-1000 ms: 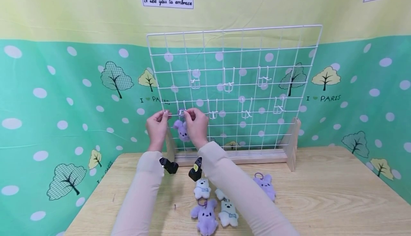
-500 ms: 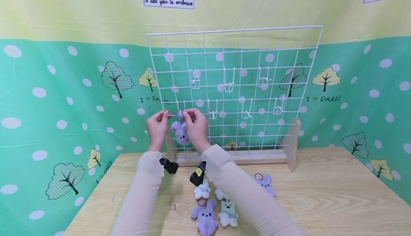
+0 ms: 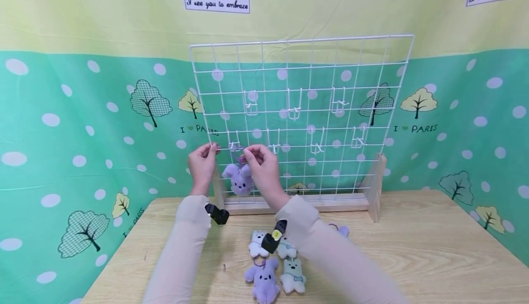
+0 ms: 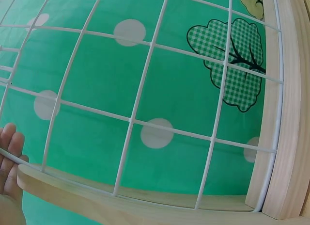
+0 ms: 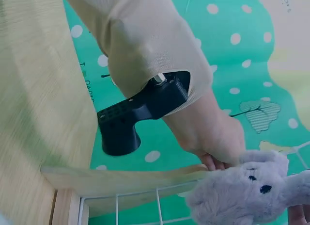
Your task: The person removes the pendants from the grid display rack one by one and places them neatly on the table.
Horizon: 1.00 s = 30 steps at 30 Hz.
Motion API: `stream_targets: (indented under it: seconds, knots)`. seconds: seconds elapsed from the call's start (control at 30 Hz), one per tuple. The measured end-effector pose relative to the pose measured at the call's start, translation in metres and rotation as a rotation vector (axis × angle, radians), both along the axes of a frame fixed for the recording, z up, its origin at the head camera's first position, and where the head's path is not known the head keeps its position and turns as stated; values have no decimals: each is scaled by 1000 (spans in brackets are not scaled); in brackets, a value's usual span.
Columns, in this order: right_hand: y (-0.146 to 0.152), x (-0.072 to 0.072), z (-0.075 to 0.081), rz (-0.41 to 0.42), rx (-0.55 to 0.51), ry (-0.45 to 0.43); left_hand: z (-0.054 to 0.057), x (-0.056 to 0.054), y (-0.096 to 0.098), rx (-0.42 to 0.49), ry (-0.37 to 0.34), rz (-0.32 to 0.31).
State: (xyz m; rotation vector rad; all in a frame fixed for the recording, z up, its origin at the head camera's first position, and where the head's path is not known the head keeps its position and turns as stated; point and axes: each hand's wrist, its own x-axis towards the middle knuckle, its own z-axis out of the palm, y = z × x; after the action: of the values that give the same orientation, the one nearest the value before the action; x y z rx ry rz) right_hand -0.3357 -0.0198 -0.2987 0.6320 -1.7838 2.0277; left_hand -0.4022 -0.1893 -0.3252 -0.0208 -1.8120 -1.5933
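Note:
In the head view, my left hand [image 3: 202, 164] grips the left side wire of a white wire grid [image 3: 312, 40]; in the left wrist view that wire crosses its fingers [image 4: 10, 145]. A lilac plush keychain [image 3: 239, 181] with round ears hangs below the lower-left hook [image 3: 234, 146], its purple ring near the hook. My right hand [image 3: 264, 168] is just right of it, thumb and forefinger pinching at the ring. Close to the right wrist camera, the plush [image 5: 237, 196] hides part of the grid, with right-hand fingers [image 5: 296, 215] at the corner.
Several more white hooks, such as the upper middle hook [image 3: 295, 111], sit on the grid. A wooden base [image 3: 297, 203] holds it up. Below lie a lilac plush [image 3: 265, 281], white bear plushes [image 3: 293, 276] and another lilac plush [image 3: 344, 231] partly behind the right sleeve.
My right hand has moved right and slightly down from the hook. The plush beside it hangs lower and shows more of its face. My left hand has stayed on the side wire.

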Motion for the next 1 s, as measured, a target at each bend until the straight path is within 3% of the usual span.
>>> stream_targets:
  seconds: [0.47,0.73,1.0]
  knots:
    - [73,40,-16,44,77,-40,0,2,2,-12,0,5]
    - [117,60,-40,30,190,-111,0,1,1,-2,-3,1]
    - [149,74,-64,24,285,-113,1,1,2,9,-6,0]
